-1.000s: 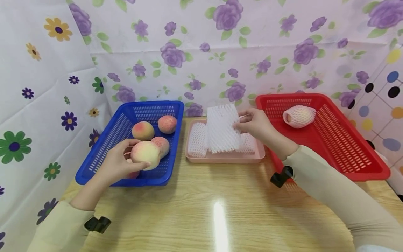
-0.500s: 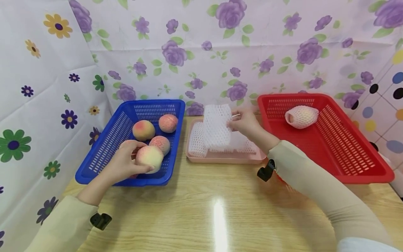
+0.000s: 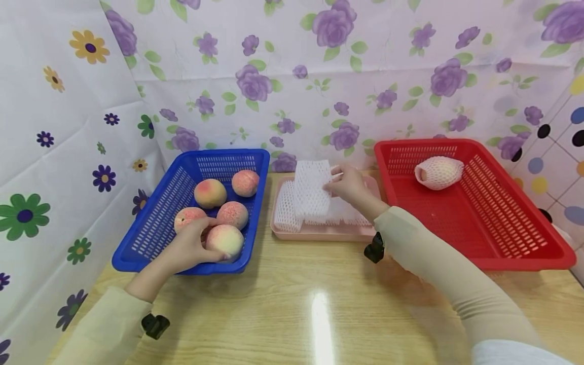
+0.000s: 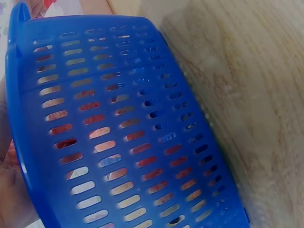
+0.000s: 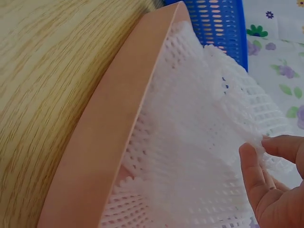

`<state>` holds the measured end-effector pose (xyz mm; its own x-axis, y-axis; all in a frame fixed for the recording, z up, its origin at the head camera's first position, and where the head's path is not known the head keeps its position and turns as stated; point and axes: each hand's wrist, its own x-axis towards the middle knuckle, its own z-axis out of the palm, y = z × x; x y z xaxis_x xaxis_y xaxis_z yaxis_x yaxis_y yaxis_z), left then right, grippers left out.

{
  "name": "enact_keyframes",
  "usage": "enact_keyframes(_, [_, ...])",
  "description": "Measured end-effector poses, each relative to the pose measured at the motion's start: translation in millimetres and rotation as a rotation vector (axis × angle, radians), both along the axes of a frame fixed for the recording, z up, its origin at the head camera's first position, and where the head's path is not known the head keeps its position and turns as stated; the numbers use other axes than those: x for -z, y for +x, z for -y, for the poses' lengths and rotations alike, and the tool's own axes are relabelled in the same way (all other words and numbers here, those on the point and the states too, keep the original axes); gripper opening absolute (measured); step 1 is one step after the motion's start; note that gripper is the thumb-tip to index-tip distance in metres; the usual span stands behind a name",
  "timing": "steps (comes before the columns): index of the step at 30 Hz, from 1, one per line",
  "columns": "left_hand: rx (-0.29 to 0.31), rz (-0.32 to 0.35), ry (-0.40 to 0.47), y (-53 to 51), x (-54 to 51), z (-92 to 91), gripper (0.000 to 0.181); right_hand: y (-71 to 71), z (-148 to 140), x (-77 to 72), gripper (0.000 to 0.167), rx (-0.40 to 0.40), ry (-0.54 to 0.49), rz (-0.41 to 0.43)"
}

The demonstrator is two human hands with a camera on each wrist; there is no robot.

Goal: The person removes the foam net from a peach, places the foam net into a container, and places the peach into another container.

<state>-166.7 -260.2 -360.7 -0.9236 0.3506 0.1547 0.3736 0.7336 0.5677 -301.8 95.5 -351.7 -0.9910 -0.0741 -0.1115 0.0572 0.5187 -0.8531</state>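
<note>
My left hand [image 3: 188, 247] is over the front of the blue basket [image 3: 137, 238] and grips a pale yellow-pink peach [image 3: 225, 240] between thumb and fingers. Several other peaches lie behind and beside it. In the left wrist view the basket's slotted wall [image 4: 109, 104] hides most of that hand and the fruit. Over the pink tray [image 3: 319, 233], my right hand [image 3: 350, 186] pinches the right edge of a white foam net sleeve [image 3: 312, 190], which hangs flat. The right wrist view shows thumb and finger meeting at the sleeve's edge, above more sleeves in the tray.
A red basket [image 3: 515, 261] stands on the right, with one peach in a foam net [image 3: 439, 172] at its back. Wooden tabletop [image 3: 274, 304] stretches in front of the containers. Flowered cloth [image 3: 283, 61] rises behind and at the left.
My left hand has moved right and down, lowering the peach among the others in the blue basket. My right hand has shifted left, carrying the foam net sleeve along.
</note>
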Motion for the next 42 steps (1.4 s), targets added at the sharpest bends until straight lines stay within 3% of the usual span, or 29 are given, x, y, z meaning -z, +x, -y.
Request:
enact_keyframes(7, [0.009,-0.012,-0.041,-0.3,7.0,0.7,0.064,-2.2,11,9.3,0.046,-0.052,0.056,-0.053])
enact_keyframes(16, [0.027,0.059,-0.073,-1.3,4.1,-4.1,0.065,-2.7,27,13.3,0.039,-0.072,0.162,-0.07])
enact_keyframes(28, [0.073,0.114,-0.116,-7.9,2.6,-2.3,0.054,-6.8,30,19.2,0.039,-0.097,0.374,-0.19])
enact_keyframes(42, [0.095,0.161,-0.15,-16.9,6.6,0.1,0.055,-12.3,32,19.9,0.038,-0.108,0.411,-0.195])
